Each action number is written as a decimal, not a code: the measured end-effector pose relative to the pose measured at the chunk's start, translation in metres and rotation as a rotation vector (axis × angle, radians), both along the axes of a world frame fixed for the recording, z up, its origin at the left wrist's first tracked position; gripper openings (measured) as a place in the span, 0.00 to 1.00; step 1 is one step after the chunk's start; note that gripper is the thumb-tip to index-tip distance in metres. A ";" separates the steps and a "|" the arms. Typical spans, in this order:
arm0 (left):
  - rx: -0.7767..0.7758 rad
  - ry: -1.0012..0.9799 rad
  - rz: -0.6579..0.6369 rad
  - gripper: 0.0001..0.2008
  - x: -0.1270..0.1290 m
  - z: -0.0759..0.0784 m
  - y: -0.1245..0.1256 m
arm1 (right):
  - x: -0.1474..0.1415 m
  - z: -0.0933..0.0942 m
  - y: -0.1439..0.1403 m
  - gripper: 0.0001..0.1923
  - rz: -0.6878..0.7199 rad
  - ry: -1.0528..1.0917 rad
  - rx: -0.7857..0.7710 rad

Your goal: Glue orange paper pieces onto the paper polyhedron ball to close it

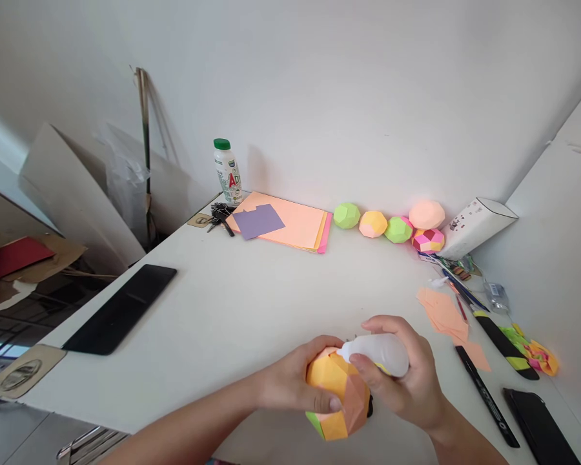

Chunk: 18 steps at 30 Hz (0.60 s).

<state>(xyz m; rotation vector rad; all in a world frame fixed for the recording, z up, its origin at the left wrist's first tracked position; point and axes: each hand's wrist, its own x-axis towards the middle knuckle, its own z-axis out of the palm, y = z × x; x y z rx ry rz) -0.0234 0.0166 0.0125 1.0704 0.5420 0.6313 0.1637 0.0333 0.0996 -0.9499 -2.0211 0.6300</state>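
Note:
A faceted paper ball (pixel 336 381) in orange, peach and a bit of green is held near the front of the table. My left hand (pixel 305 381) grips it from the left, thumb across its front and fingers behind. In my right hand (pixel 411 381) is a white squeeze bottle of glue (pixel 382 352), tipped so its nozzle points left and meets the top of the ball. The fingers of that hand wrap round the bottle. What lies behind the ball is mostly hidden.
Several finished paper balls (pixel 346 216) line the wall beside a white box (pixel 481 226). Coloured sheets (pixel 290 223), keys (pixel 223 216) and a green-capped bottle (pixel 228 171) stand at the back left. Right side: paper pieces (pixel 443 313), a cutter (pixel 506 342), a marker (pixel 487 397). A dark tablet (pixel 121 310) lies left.

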 end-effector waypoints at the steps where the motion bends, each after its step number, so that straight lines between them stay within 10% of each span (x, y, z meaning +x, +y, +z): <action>1: 0.001 -0.002 0.000 0.39 0.000 0.000 0.000 | 0.000 0.000 0.000 0.10 -0.005 0.000 -0.003; 18: 0.032 0.050 0.030 0.39 -0.001 -0.004 0.002 | 0.001 -0.006 0.004 0.10 -0.038 0.042 0.034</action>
